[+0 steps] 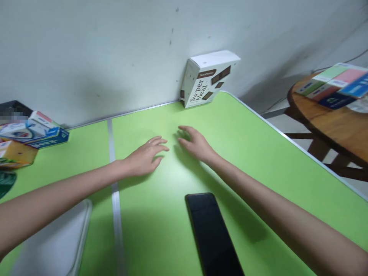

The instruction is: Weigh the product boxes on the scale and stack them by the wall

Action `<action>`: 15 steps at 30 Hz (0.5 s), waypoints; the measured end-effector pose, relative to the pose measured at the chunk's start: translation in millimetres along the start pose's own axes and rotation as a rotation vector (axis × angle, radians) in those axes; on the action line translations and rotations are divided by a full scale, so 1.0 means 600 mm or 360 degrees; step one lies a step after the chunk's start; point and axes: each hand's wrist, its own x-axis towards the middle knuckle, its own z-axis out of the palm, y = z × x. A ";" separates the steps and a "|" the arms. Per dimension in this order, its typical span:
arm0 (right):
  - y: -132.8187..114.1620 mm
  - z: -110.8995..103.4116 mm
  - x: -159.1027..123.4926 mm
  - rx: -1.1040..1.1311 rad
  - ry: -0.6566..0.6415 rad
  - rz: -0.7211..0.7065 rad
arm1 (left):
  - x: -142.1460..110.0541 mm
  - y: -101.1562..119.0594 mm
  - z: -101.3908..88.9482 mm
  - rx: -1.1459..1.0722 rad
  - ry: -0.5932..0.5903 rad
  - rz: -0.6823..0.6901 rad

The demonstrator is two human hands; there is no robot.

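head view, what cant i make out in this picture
All in the head view:
White box: fine print, too small and blurred.
Phone: near end, cut off by the bottom edge.
White tray: partly hidden by the left forearm, and cut off below.
Green thing: mostly cut off by the left edge.
Stacked boxes: cut off by the right edge.

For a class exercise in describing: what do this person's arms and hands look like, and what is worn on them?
The left hand and right hand wear no gloves. The left forearm and right forearm are slender and bare, with no sleeves, watch or bracelet in view. Whether a ring is worn is too blurred to tell.
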 end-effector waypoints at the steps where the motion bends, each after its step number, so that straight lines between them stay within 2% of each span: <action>1: -0.028 0.017 -0.029 0.0049 -0.0160 -0.0071 | -0.050 0.000 -0.009 0.0078 -0.0010 0.0080; 3: -0.085 0.052 -0.086 0.0144 -0.0491 -0.0180 | -0.145 0.000 -0.027 0.0169 0.0019 0.0140; 5: -0.139 0.086 -0.142 0.0240 -0.0790 -0.0237 | -0.234 -0.003 -0.047 0.0196 0.0098 0.0039; 7: -0.181 0.117 -0.195 0.0357 -0.1008 -0.0209 | -0.321 -0.014 -0.062 0.0154 0.0244 -0.0186; 9: -0.209 0.145 -0.242 0.0496 -0.1161 -0.0092 | -0.408 -0.032 -0.065 0.0004 0.0492 -0.0497; 11: -0.226 0.172 -0.280 0.0652 -0.1273 0.0066 | -0.489 -0.055 -0.050 -0.0295 0.0797 -0.0868; 13: -0.236 0.201 -0.309 0.0812 -0.1329 0.0216 | -0.552 -0.073 -0.015 -0.0718 0.1011 -0.1191; 15: -0.246 0.231 -0.330 0.0930 -0.1302 0.0333 | -0.592 -0.075 0.032 -0.1216 0.1094 -0.1300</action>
